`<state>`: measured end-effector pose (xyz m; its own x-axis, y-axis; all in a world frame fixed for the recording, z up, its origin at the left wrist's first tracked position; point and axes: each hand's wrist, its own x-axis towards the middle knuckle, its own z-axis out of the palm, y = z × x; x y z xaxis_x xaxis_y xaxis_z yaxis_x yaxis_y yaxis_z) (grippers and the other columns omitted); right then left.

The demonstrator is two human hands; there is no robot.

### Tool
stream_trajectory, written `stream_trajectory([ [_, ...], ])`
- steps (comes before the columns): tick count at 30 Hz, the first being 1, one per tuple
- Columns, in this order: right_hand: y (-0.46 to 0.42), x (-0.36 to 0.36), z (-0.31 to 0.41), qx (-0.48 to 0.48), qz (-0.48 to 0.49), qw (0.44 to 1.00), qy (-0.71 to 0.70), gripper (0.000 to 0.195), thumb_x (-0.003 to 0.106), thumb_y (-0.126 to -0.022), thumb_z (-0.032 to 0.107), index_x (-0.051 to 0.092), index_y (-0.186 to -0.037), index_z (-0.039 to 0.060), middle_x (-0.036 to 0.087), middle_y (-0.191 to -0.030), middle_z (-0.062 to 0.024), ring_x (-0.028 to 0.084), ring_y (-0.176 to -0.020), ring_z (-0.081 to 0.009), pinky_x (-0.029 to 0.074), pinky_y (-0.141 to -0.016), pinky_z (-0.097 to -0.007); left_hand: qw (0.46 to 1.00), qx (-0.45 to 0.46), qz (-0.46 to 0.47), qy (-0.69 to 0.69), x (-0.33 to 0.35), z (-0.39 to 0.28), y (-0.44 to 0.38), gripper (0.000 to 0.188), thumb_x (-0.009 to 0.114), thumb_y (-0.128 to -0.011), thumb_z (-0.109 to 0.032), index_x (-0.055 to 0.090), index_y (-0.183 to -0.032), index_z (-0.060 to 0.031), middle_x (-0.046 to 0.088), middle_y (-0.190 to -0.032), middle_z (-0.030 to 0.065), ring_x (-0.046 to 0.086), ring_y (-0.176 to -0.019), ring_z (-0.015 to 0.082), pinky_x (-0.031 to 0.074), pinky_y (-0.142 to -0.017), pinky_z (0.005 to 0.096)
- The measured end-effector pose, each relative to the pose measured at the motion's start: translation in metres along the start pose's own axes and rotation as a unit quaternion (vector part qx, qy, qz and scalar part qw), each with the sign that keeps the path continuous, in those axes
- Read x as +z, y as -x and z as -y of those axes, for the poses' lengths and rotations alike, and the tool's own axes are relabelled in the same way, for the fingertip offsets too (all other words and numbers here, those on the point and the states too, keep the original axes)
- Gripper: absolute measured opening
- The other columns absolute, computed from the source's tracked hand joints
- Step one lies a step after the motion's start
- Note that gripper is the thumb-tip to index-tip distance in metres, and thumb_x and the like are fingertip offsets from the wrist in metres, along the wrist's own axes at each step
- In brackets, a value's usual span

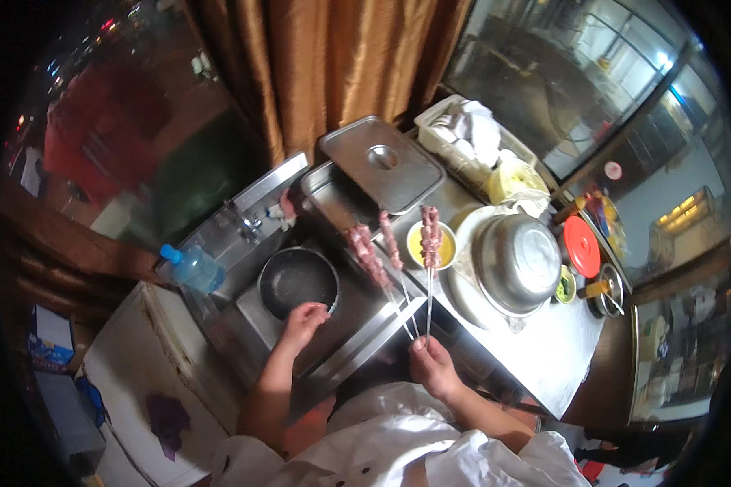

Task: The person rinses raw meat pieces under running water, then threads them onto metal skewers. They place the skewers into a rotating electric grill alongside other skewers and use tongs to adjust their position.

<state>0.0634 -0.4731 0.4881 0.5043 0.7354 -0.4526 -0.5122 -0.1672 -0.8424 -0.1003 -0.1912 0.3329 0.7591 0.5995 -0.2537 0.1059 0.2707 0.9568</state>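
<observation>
My right hand (434,367) grips the ends of several metal skewers (429,304) threaded with raw meat pieces (365,249), which fan out away from me. The meat on the rightmost skewers overlaps my view of a white bowl of yellow liquid (414,243). My left hand (305,325) holds nothing that I can see; its fingers are curled loosely at the near rim of a dark round pot (295,280). Whether the fingers touch the rim I cannot tell. The pot stands in the metal sink unit.
A rectangular steel pan (335,198) lies partly under its steel lid (381,161). On the right counter are an upturned metal bowl (521,262), a red lid (582,246) and a bowl of chopped greens (564,286). A blue plastic bottle (198,269) lies by the faucet (247,224).
</observation>
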Motion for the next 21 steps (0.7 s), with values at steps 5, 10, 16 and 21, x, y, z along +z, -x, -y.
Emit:
stream_trajectory([
  [5, 0.037, -0.010, -0.003, -0.074, -0.020, 0.996, 0.046, 0.029, 0.048, -0.105, 0.037, 0.057, -0.096, 0.0115, 0.047, -0.071, 0.0062, 0.040, -0.058, -0.0045, 0.033, -0.052, -0.0210, 0.801, 0.182, -0.024, -0.570, 0.044, -0.041, 0.038, 0.036, 0.076, -0.077, -0.033, 0.073, -0.106, -0.0126, 0.039, -0.151, 0.0149, 0.017, -0.148, 0.0383, 0.000, -0.116, 0.0642],
  [10, 0.080, -0.033, -0.021, -0.143, -0.024, 0.983, 0.112, 0.033, 0.044, -0.107, 0.036, 0.060, -0.097, 0.0088, 0.049, -0.073, 0.0058, 0.043, -0.064, -0.0037, 0.036, -0.055, -0.0211, 0.923, 0.142, 0.052, -0.353, 0.100, -0.087, 0.080, 0.028, 0.072, -0.085, -0.021, 0.069, -0.108, -0.0052, 0.053, -0.138, 0.0173, 0.050, -0.130, 0.0329, 0.040, -0.108, 0.0424],
  [16, 0.137, -0.045, -0.060, -0.157, 0.007, 0.981, 0.115, 0.031, 0.043, -0.107, 0.032, 0.058, -0.099, 0.0061, 0.052, -0.076, 0.0045, 0.045, -0.066, -0.0039, 0.039, -0.058, -0.0212, 0.951, 0.195, 0.135, -0.197, 0.168, -0.058, 0.181, 0.029, 0.061, -0.096, -0.013, 0.061, -0.123, -0.0014, 0.064, -0.120, 0.0109, 0.064, -0.105, 0.0197, 0.050, -0.092, 0.0310],
  [21, 0.191, -0.018, -0.110, -0.184, 0.044, 0.970, 0.156, 0.032, 0.043, -0.108, 0.031, 0.052, -0.087, 0.0069, 0.050, -0.072, 0.0035, 0.043, -0.061, -0.0053, 0.038, -0.054, -0.0227, 0.963, 0.143, 0.138, -0.183, 0.182, -0.050, 0.305, 0.032, 0.059, -0.100, -0.015, 0.058, -0.128, -0.0014, 0.067, -0.109, 0.0051, 0.061, -0.097, 0.0104, 0.051, -0.084, 0.0268],
])
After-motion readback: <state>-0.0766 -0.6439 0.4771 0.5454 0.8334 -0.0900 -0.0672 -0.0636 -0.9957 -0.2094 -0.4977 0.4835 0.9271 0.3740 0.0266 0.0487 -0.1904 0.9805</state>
